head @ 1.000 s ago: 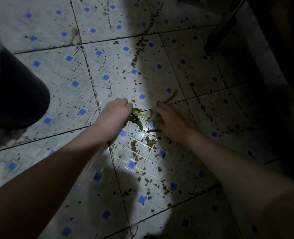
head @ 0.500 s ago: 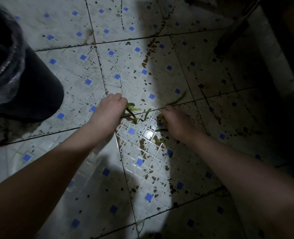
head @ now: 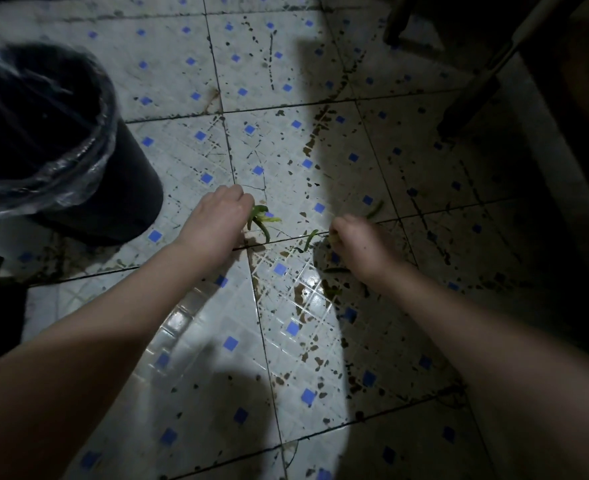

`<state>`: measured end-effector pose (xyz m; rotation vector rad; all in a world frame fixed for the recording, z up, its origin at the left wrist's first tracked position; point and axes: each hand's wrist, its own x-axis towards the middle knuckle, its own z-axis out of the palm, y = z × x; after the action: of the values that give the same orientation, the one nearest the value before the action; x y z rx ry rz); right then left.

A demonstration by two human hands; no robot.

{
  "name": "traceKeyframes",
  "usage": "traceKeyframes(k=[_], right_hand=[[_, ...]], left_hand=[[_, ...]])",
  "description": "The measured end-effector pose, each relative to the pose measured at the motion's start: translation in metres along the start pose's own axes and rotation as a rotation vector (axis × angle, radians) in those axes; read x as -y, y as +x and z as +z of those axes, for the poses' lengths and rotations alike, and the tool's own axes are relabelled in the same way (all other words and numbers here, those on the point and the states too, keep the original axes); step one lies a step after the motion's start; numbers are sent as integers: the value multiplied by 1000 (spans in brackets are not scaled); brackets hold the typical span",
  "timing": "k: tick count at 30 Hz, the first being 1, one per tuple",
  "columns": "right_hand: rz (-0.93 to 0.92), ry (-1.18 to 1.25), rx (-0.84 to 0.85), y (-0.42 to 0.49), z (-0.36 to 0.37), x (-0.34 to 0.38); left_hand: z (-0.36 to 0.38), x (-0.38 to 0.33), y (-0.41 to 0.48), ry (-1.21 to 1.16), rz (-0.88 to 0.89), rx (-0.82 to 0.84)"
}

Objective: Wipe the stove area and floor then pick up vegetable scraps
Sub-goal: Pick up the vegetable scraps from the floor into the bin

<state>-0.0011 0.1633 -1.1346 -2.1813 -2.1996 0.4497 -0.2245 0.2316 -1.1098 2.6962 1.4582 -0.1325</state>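
Observation:
Both my hands reach down to a stained tiled floor (head: 279,143) with small blue squares. My left hand (head: 217,220) holds a bunch of green vegetable scraps (head: 262,220) that stick out past its fingers. My right hand (head: 359,244) is curled just above the floor, fingers bent around scraps. A loose green strip (head: 310,239) lies between the hands. More green bits lie by the right wrist (head: 336,270) and beyond the right hand (head: 374,208).
A black bin (head: 78,161) lined with a clear plastic bag stands at the left, close to my left hand. A dark furniture leg (head: 469,102) and a pale pole slant in at the upper right. Brown stains spot the tiles.
The view has tilted so the bin now shows fully at the left. My hands have drawn a little apart, the left one lifting its scraps off the floor.

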Motion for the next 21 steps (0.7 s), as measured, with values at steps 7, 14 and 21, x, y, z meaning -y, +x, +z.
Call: traceKeyframes(k=[7,14,21], right_hand=[[-121,-55,-87,3,-36,28],[-235,-9,-183,13,-76,71],[-379,-65,-236,26,-104,124]], left_hand=[[-40,12,-16,79,-13,-71],[-75,40,-37,165,-94,-160],[-107,78,-64,203,-245,-261]])
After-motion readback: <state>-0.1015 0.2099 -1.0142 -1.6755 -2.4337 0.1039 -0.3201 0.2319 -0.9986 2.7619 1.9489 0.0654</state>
